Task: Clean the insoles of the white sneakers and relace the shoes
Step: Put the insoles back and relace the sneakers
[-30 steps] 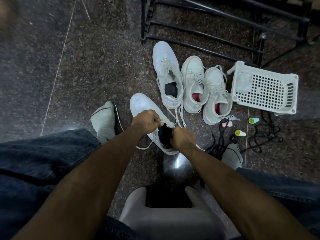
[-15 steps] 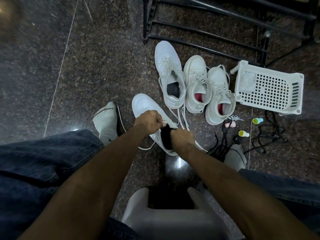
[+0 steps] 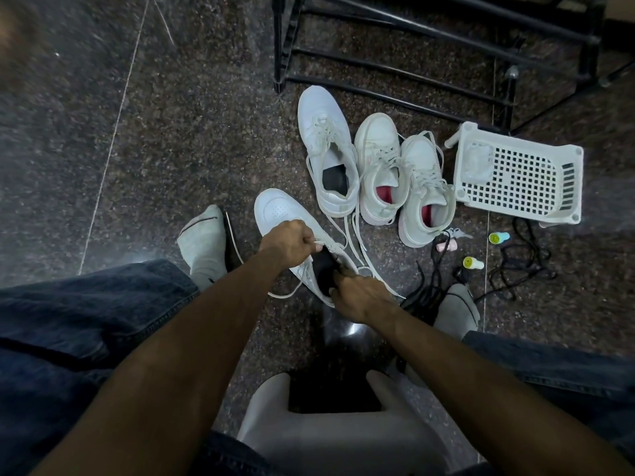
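At centre frame | white sneaker [image 3: 295, 231] on floor, toe toward upper left, heel toward lower right | left hand [image 3: 288, 242] grips tongue and lace | right hand [image 3: 357, 297], nearer the heel, fingers curled inside the dark opening.

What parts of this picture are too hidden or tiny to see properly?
1. Head view: the near sneaker's tongue and eyelets, covered by the left hand and right hand.
2. Head view: the right hand's fingertips, inside the shoe opening, so what they hold is unclear.
3. Head view: the black rack, cut off by the top edge.
4. Head view: the small yellow-capped bottles' labels, too small to read.
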`<state>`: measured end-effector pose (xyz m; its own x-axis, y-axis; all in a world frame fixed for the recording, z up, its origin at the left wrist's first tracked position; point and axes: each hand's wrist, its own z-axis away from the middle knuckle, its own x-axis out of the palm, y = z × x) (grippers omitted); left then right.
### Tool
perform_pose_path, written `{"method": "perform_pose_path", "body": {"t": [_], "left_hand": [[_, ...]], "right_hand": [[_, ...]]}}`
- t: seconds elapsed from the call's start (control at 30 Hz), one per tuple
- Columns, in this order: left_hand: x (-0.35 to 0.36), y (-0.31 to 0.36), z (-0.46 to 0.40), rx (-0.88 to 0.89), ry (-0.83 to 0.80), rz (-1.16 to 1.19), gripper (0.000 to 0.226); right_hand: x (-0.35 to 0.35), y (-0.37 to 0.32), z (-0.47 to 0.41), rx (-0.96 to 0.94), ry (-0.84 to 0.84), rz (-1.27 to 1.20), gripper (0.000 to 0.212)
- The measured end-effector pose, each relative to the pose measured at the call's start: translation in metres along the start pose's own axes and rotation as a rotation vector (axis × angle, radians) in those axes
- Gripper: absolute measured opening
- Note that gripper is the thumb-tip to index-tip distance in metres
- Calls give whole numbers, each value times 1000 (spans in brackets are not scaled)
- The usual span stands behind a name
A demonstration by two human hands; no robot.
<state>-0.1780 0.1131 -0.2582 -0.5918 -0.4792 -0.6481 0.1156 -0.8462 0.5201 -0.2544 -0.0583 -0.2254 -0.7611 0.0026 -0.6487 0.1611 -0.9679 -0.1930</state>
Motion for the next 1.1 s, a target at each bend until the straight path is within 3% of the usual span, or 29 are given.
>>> {"method": "perform_pose_path", "body": {"t": [0.33, 0.53, 0.63, 0.87, 1.1], "left_hand": [[0, 0, 0, 7, -5, -1, 23], [1, -1, 0, 8, 5, 18, 24], [2, 0, 1, 19, 24, 20, 25], [2, -1, 0, 31, 23, 39, 25], [0, 2, 1, 22, 13, 29, 26]], "right_hand": [[-20, 16, -12, 47, -172, -251, 44], [-19, 4, 2, -168, -22, 183, 35], [-22, -2, 3, -144, 8, 220, 36], [-21, -6, -5, -27, -44, 123, 38], [-30, 6, -21, 120, -210, -344, 47]]}}
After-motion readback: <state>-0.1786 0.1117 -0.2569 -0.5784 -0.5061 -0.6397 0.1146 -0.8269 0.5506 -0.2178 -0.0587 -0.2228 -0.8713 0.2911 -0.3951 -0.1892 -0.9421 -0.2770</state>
